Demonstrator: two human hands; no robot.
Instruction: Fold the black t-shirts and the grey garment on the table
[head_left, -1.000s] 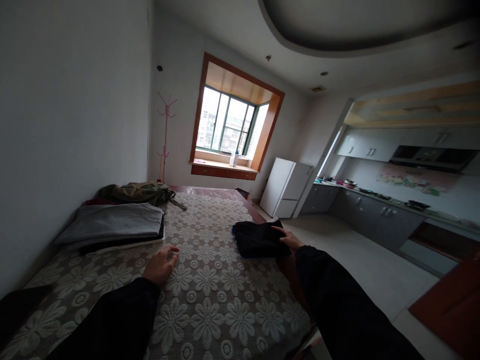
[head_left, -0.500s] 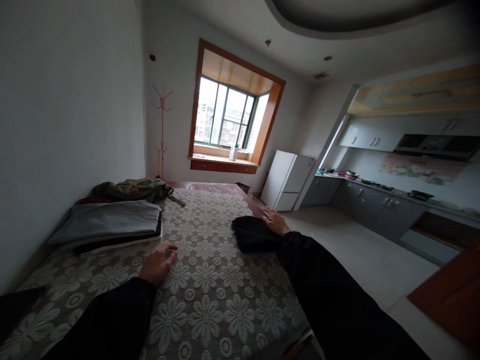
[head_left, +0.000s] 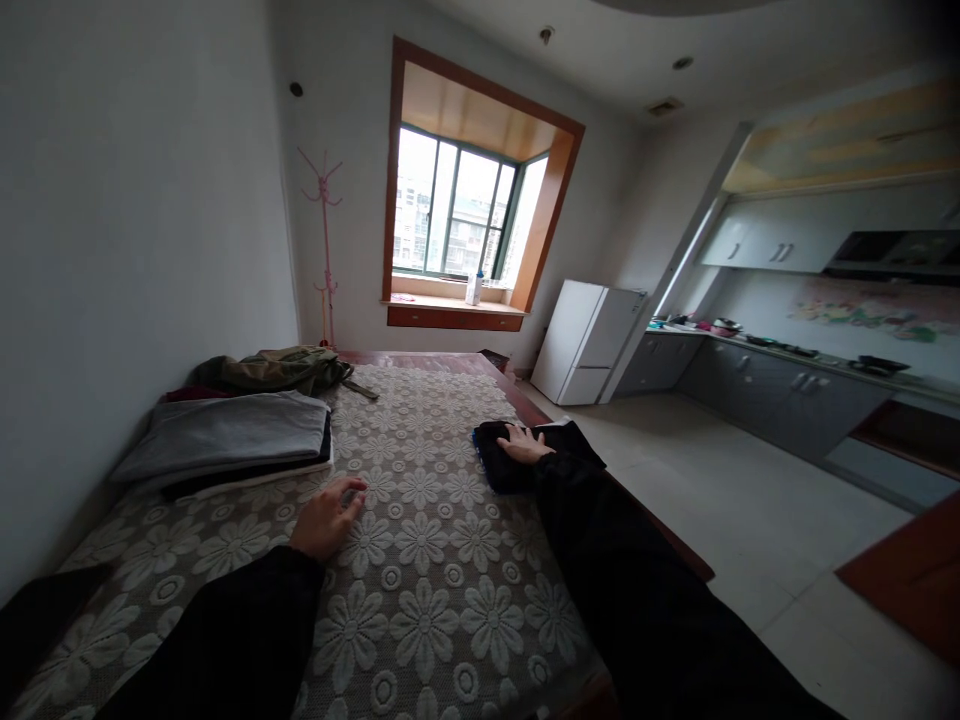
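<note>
Dark folded clothing (head_left: 499,473) lies near the table's right edge, with a bit of blue along its left side. My right hand (head_left: 523,446) rests flat on top of it, fingers spread. Just beyond that hand, the dark cloth stretches right toward the edge, and a small pale patch shows at its far side. My left hand (head_left: 328,517) is over the flower-patterned tablecloth (head_left: 424,535), fingers loosely curved and apart, holding nothing. Left of it sits a stack of folded clothes with a grey garment (head_left: 232,432) on top.
An olive-green bag or garment (head_left: 274,370) lies behind the stack, against the wall. Past the table stand a pink coat rack (head_left: 325,235) and a white refrigerator (head_left: 581,340). A bottle (head_left: 473,289) is on the window sill. Kitchen cabinets (head_left: 780,380) line the right side.
My right hand has moved left, from the far right part of the dark clothing onto its middle. My left hand has barely moved. The head view has tilted down slightly.
</note>
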